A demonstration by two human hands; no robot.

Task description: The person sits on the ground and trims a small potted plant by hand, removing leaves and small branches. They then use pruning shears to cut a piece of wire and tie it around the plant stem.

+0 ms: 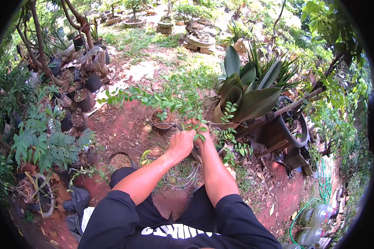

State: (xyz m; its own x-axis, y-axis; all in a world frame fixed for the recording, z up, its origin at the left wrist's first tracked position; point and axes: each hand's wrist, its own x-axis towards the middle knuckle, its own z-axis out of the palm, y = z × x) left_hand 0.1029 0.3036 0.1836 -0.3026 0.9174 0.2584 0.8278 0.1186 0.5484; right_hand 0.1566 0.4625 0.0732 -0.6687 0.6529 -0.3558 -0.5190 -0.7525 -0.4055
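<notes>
My left hand (181, 142), its fingers curled, and my right hand (202, 132) meet in front of me at a leafy green branch (174, 102). Small leaves stick out between and over the fingers. Both hands appear closed on its stem, though the exact grip is hidden. Just past my hands, a thin wire (169, 123) crosses a small round pot of brown soil (164, 118). On the ground below my forearms lies a loose coil of thin metal wire (181, 176).
At right, a broad-leaved potted plant (249, 93) stands beside a large tilted black pot (283, 130). Several soil-filled nursery bags (81, 96) line the left. Clear plastic bottles (318, 214) and a green hose (325, 180) lie lower right. A soil-filled pot (121, 161) sits near my knee.
</notes>
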